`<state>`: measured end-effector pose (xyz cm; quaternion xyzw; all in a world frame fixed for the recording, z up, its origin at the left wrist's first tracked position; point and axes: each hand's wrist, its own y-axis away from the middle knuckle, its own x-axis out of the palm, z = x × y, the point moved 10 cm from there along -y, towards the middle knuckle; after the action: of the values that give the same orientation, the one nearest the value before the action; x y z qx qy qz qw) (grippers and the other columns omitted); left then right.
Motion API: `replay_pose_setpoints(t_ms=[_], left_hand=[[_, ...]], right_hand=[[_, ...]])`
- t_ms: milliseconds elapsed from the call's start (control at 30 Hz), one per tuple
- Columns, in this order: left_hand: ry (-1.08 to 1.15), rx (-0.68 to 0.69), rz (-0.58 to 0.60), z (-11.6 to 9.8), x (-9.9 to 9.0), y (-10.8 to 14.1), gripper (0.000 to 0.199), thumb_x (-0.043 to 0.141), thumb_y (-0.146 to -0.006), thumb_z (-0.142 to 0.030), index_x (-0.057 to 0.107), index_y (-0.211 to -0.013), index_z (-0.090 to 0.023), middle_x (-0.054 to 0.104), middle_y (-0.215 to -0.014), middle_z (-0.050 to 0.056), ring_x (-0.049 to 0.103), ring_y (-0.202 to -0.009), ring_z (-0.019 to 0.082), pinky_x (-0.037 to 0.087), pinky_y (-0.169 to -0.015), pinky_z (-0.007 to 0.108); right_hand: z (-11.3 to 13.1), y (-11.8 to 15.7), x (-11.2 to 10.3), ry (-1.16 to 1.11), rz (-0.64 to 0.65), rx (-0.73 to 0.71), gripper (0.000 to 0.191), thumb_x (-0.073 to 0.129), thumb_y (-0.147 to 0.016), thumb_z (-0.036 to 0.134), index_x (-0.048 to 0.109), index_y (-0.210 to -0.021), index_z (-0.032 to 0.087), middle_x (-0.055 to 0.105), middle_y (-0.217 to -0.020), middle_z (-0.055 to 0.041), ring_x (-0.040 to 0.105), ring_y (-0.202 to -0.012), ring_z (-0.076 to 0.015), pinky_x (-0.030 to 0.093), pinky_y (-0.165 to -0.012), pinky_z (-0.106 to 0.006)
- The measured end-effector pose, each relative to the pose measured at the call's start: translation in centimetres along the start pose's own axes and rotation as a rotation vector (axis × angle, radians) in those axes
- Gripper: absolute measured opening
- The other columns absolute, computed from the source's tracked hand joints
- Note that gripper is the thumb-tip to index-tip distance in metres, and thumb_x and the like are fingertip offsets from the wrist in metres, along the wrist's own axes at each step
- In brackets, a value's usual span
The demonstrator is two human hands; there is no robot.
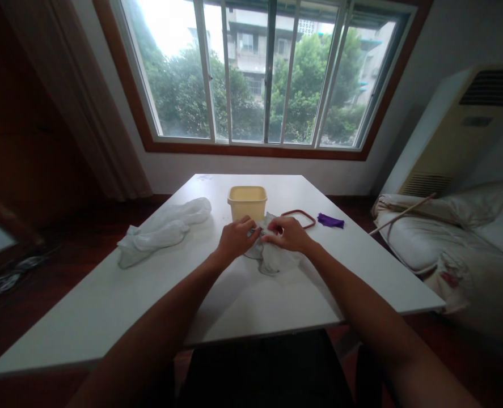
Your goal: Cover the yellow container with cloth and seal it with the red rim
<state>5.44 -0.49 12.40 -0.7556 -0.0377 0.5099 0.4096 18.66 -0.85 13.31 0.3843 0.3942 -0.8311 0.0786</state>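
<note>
Both hands meet over a crumpled, translucent whitish plastic bag (279, 259) in the middle of the white table. My left hand (237, 236) pinches the bag's gathered upper part from the left. From the right, my right hand (288, 233) has its fingers closed on the same bag, close to the left fingertips. The loose part of the bag spreads below the hands on the tabletop. Just behind them stands an open pale yellow tub (247, 198). A reddish-brown rounded frame (305, 213), perhaps a lid rim, lies to the right of the right hand.
Another whitish plastic bag (164, 226) lies crumpled on the left of the white table (255, 311). A purple cloth-like piece (330, 220) is at the right. Beyond the table's right edge are a covered sofa (468, 226) and a thin stick (404, 213).
</note>
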Motion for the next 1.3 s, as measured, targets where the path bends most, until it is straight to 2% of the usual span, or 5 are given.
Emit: replay_pose_setpoints(t_ms=[300,567,833,1067,1300], left_hand=[[-0.026,-0.093,-0.081,1.3,-0.6,-0.2,0.020,0.054,-0.093,-0.034,0.062,-0.079,-0.022,0.063,-0.086,0.004,0.061,-0.078,0.017,0.037,-0.060,0.027],[-0.056,-0.299,-0.176,5.5,-2.5,-0.2,0.015,0.055,-0.089,-0.031,0.064,-0.081,-0.022,0.066,-0.094,0.004,0.061,-0.078,0.019,0.040,-0.063,0.029],[-0.009,0.125,-0.135,-1.0,-3.0,-0.2,0.044,0.052,-0.091,-0.022,0.054,-0.135,-0.026,0.061,-0.137,0.008,0.050,-0.122,0.029,0.029,-0.100,0.049],[0.100,0.155,-0.025,-1.0,-1.4,-0.6,0.029,0.048,-0.095,-0.024,0.069,-0.115,-0.023,0.072,-0.106,0.007,0.055,-0.101,0.025,0.034,-0.090,0.044],[0.045,0.122,-0.112,-0.4,-2.5,-0.7,0.021,0.049,-0.095,-0.025,0.069,-0.095,-0.019,0.068,-0.089,0.006,0.059,-0.089,0.021,0.044,-0.080,0.034]], right_hand=[[-2.1,-0.1,-0.2,-0.006,-0.029,0.023,0.031,0.063,-0.087,0.043,0.059,-0.070,0.017,0.056,-0.060,0.0017,0.044,-0.054,-0.0105,0.032,-0.055,-0.025],[-2.7,0.0,-1.3,0.021,-0.120,0.067,0.019,0.058,-0.086,0.032,0.054,-0.072,0.019,0.053,-0.060,0.0033,0.045,-0.054,-0.0106,0.033,-0.056,-0.025],[-0.5,0.1,-0.2,-0.055,-0.108,-0.057,0.010,0.058,-0.075,0.017,0.058,-0.085,0.020,0.063,-0.078,-0.0011,0.054,-0.069,-0.0149,0.042,-0.067,-0.027],[0.4,0.1,0.5,-0.072,-0.072,-0.098,0.018,0.053,-0.077,0.015,0.060,-0.093,0.020,0.066,-0.088,-0.0040,0.057,-0.077,-0.0175,0.045,-0.073,-0.029],[-1.2,0.0,-0.9,-0.088,-0.121,-0.039,0.011,0.053,-0.076,0.016,0.057,-0.085,0.020,0.061,-0.079,-0.0016,0.054,-0.070,-0.0159,0.042,-0.066,-0.028]])
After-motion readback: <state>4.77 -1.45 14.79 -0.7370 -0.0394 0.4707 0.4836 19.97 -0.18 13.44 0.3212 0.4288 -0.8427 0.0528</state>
